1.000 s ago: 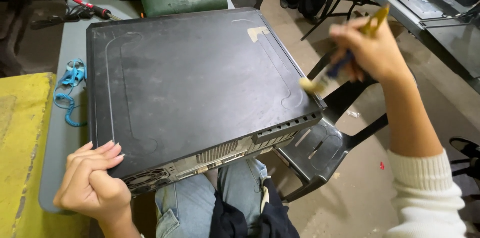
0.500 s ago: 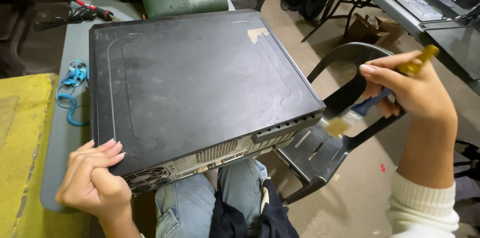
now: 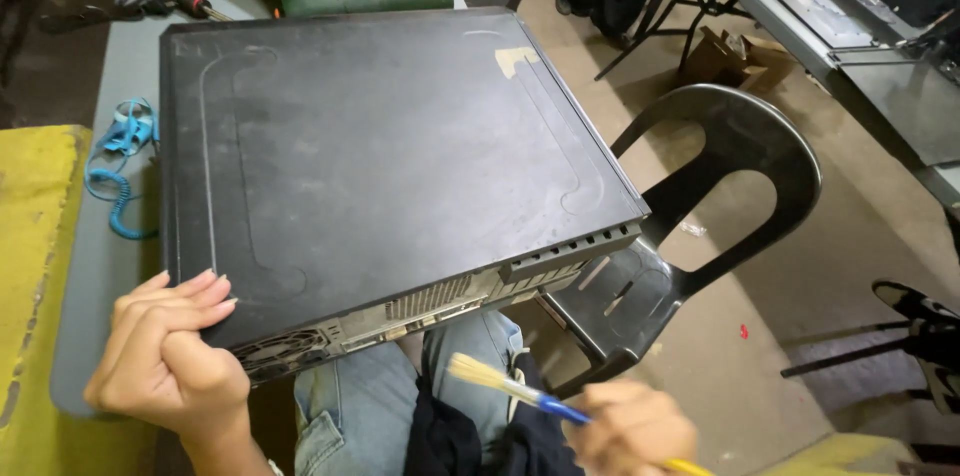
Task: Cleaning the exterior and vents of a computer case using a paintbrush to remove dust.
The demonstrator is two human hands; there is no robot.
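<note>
Bristles of a paintbrush point up toward the near end of the case, its blue-and-yellow handle gripped in the right hand, low over the denim lap; the hand is blurred, but its fingers are clearly wrapped round the handle. Left hand is curled against the near left corner of the black computer case, fingertips resting on the top panel. That case lies flat on the grey desk, its vented rear end overhanging the lap. It looks stiff, heavy and dusty, so the corners and edges probably give the safest hold. A blue coiled strap lies left of it; a black plastic chair stands to the right.
</note>
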